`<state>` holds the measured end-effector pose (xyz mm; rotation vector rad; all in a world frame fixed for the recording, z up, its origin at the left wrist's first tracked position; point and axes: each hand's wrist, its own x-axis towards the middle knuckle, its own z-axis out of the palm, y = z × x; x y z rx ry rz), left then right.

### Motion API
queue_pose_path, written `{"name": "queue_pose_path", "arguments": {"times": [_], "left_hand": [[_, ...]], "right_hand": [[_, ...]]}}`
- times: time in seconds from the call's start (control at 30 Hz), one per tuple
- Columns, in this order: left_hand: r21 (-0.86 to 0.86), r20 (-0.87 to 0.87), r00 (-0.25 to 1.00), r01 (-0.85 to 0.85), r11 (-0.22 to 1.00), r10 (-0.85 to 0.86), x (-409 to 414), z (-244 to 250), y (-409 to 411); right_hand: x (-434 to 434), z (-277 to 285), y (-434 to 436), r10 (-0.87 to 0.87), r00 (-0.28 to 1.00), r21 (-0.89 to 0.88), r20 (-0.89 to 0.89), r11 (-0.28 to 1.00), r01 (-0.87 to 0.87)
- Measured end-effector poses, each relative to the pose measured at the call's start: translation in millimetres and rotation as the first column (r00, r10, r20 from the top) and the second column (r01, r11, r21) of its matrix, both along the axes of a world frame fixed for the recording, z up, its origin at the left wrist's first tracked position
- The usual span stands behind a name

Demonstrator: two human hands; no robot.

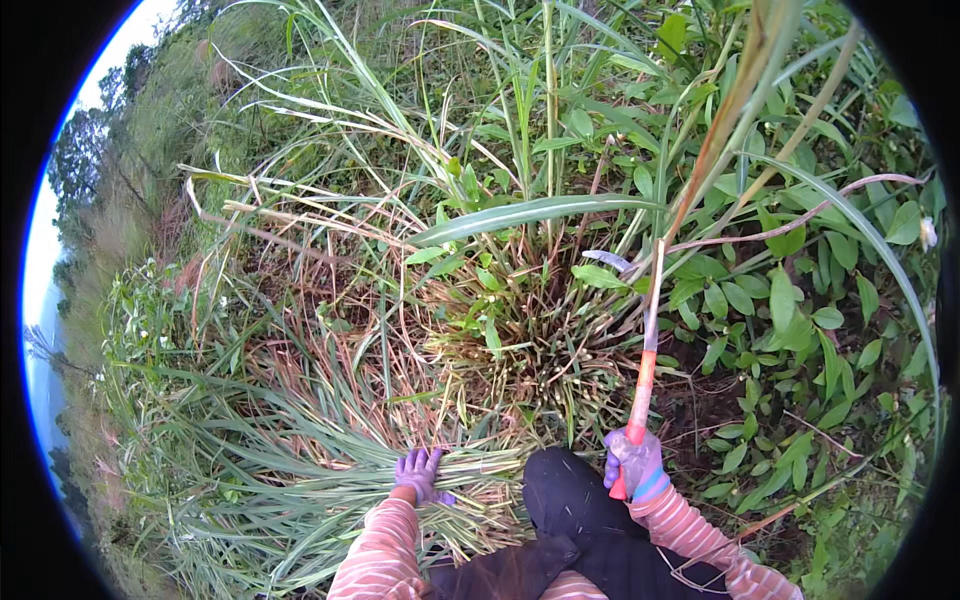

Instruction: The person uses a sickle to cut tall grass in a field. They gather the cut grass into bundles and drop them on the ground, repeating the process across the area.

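My right hand [634, 463], in a soiled purple glove, grips the orange-red handle [643, 386] of a sickle. Its curved metal blade [607, 259] points left at the right side of a grass clump [517, 315], partly hidden by stems and leaves. A tall stem runs up in front of the sickle's shaft. Lower left, my left hand [421, 476], also purple-gloved, lies palm down on a heap of cut long-bladed grass [300, 469], fingers apart. The cut ends point right, towards my knee.
My dark-clad knee [574, 491] is between the two hands. Short cut stubble [525, 367] stands in the clump's front. Tall uncut stems [551, 120] rise behind it. Broad-leaved plants [795, 307] crowd the right side, and a thin bare stem [802, 214] arches there. Brush slopes away left.
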<state>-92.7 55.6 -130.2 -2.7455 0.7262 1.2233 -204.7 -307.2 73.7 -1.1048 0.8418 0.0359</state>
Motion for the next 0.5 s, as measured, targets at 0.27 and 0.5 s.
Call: {"name": "queue_pose_path", "arguments": {"times": [0.27,0.5], "left_hand": [[0.012,0.122,0.991,-0.055,0.998,0.053,-13,21,1],[0.103,0.163,0.980,-0.135,0.985,0.117,-24,96,-30]], "right_hand": [[-43,2,-14,0.020,0.999,0.049,0.031,0.999,-0.021],[-45,-13,-22,0.044,0.997,0.108,0.063,0.993,-0.051]]}}
